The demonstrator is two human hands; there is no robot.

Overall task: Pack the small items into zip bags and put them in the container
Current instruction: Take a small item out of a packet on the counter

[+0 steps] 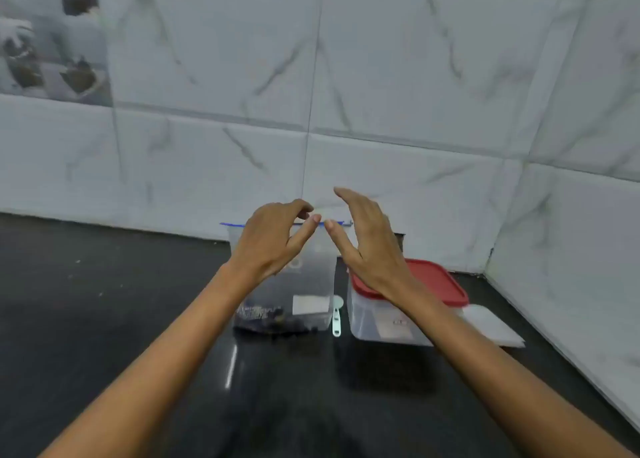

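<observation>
The step in hand looks like sealing: a clear zip bag (304,277) stands upright on the dark surface (104,319), its blue zip strip (231,224) at the top and dark small items (273,322) gathered at its bottom with a pale label showing through. The left hand (273,239) pinches the strip between thumb and curled fingers, near its middle. The right hand (367,246) is at the same strip, thumb touching it beside the left thumb, fingers held straight and raised above; whether those fingers press the far side I cannot tell.

Judging from this, the next move calls for pressing the strip closed along its whole length, then opening the container (381,322), a clear tub just right of the bag whose red lid (436,281) is on.

A small pale tag-like piece (336,322) lies between bag and tub. Flat clear bags (491,326) lie stacked right of the tub. The surface is glossy black, meeting white marble-patterned wall tiles (381,77) at the back and along the right, forming a corner.
</observation>
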